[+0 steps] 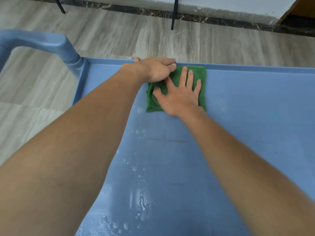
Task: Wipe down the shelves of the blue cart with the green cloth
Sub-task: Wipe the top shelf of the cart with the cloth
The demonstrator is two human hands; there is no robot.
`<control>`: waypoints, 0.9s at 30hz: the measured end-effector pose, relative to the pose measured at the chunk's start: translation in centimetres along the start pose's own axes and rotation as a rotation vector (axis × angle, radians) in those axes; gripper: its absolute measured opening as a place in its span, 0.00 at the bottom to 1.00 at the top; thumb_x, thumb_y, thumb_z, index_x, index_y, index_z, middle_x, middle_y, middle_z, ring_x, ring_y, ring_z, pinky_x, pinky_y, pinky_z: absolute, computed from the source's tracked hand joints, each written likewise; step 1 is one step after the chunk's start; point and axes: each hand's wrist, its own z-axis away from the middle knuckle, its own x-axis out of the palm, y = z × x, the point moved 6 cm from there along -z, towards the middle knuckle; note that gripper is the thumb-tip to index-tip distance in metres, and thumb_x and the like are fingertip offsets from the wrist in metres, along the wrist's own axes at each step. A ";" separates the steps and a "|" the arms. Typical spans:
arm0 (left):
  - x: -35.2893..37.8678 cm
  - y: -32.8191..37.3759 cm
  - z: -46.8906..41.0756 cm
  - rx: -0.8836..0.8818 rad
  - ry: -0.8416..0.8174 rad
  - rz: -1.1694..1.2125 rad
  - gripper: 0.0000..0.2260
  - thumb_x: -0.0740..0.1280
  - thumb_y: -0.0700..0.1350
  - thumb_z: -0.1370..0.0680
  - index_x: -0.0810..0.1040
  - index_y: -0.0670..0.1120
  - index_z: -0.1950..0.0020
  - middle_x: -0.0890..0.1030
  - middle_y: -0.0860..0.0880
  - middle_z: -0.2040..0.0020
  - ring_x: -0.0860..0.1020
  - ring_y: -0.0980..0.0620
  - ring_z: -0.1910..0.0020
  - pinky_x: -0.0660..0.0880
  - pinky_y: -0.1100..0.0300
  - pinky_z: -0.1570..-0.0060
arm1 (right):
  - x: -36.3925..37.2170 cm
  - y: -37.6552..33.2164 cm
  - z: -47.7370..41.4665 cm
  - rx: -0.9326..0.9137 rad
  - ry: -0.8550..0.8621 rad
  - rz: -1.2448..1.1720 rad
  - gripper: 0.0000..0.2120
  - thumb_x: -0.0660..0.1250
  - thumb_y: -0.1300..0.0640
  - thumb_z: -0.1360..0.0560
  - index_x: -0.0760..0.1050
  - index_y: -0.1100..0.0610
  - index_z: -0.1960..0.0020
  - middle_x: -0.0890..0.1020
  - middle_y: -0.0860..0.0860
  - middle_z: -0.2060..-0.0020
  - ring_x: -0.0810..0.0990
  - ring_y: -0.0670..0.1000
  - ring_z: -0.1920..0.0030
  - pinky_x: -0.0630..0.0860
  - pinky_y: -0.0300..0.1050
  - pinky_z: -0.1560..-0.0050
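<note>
On the blue cart's top shelf (247, 125), water droplets (141, 200) bead nearest the viewer. Farther along lies the folded green cloth (202, 79), against the shelf's far rim. The right hand (179, 97) presses it flat, fingers spread; the left hand (156, 68), fingers curled, rests on its far-left corner. Soft and limp, it looks best handled under a flat palm.

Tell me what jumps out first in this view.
The green cloth stands out against the far rim of the blue cart, with the right hand flat on it and the left hand at its far-left corner. Wet streaks glisten on the near shelf.
</note>
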 end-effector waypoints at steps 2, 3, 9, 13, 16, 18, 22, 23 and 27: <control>0.1 0.0 0.1 0.014 0.001 0.000 0.23 0.46 0.63 0.19 0.57 0.67 0.23 0.57 0.60 0.20 0.51 0.51 0.20 0.35 0.34 0.28 | -0.1 -0.1 -1.4 0.017 -0.019 0.019 0.36 0.40 0.28 0.31 0.47 0.38 0.25 0.41 0.60 0.23 0.35 0.59 0.24 0.34 0.65 0.28; 0.2 -0.1 0.3 0.024 -0.003 -0.005 0.23 0.45 0.62 0.18 0.56 0.66 0.23 0.56 0.61 0.20 0.49 0.52 0.20 0.35 0.34 0.28 | 0.0 -0.2 -1.4 0.020 -0.016 0.026 0.36 0.40 0.28 0.31 0.48 0.38 0.25 0.41 0.60 0.23 0.35 0.59 0.24 0.34 0.65 0.28; 0.4 -0.8 0.8 0.056 -0.062 -0.098 0.24 0.42 0.62 0.18 0.47 0.66 0.22 0.47 0.60 0.19 0.43 0.51 0.20 0.36 0.31 0.29 | 0.4 -0.4 4.6 -0.018 0.052 0.027 0.30 0.41 0.32 0.26 0.44 0.36 0.25 0.42 0.59 0.22 0.39 0.60 0.23 0.38 0.66 0.27; 0.1 -0.5 0.7 0.067 -0.086 -0.090 0.24 0.40 0.63 0.19 0.47 0.65 0.21 0.47 0.60 0.19 0.44 0.51 0.20 0.37 0.32 0.28 | 0.6 0.0 13.5 -0.053 0.128 0.064 0.29 0.46 0.35 0.24 0.46 0.38 0.24 0.49 0.60 0.23 0.46 0.62 0.23 0.48 0.67 0.27; 0.3 -0.6 0.7 0.062 -0.067 -0.088 0.23 0.40 0.61 0.18 0.47 0.65 0.21 0.46 0.60 0.19 0.43 0.52 0.20 0.35 0.33 0.28 | 1.5 0.0 20.8 -0.126 0.115 0.085 0.30 0.50 0.36 0.24 0.50 0.41 0.24 0.51 0.61 0.23 0.50 0.62 0.23 0.52 0.68 0.28; 0.3 -0.6 0.8 0.072 -0.070 -0.083 0.23 0.41 0.60 0.17 0.47 0.65 0.21 0.45 0.60 0.19 0.42 0.51 0.20 0.34 0.33 0.28 | 2.3 0.2 25.5 -0.146 0.120 0.099 0.31 0.54 0.36 0.28 0.57 0.40 0.25 0.56 0.61 0.24 0.56 0.63 0.24 0.58 0.69 0.30; 0.1 -0.7 1.1 0.087 -0.082 -0.085 0.23 0.41 0.60 0.17 0.46 0.64 0.21 0.45 0.60 0.19 0.42 0.52 0.20 0.34 0.33 0.28 | 3.8 0.1 31.1 -0.128 0.149 0.242 0.29 0.55 0.32 0.35 0.72 0.39 0.37 0.76 0.64 0.38 0.74 0.62 0.36 0.71 0.70 0.42; 0.2 -0.7 1.1 0.087 -0.085 -0.081 0.23 0.41 0.61 0.17 0.46 0.64 0.21 0.45 0.60 0.19 0.42 0.52 0.20 0.34 0.34 0.28 | 4.0 0.1 31.6 -0.087 0.152 0.252 0.28 0.57 0.32 0.37 0.73 0.40 0.40 0.79 0.64 0.42 0.75 0.62 0.38 0.72 0.70 0.44; 0.1 -0.5 1.3 0.082 -0.078 -0.067 0.23 0.40 0.61 0.17 0.47 0.64 0.21 0.46 0.59 0.19 0.43 0.52 0.20 0.34 0.34 0.28 | 4.2 0.2 31.6 -0.016 0.166 0.236 0.28 0.61 0.33 0.41 0.73 0.40 0.42 0.80 0.64 0.45 0.75 0.61 0.40 0.72 0.71 0.46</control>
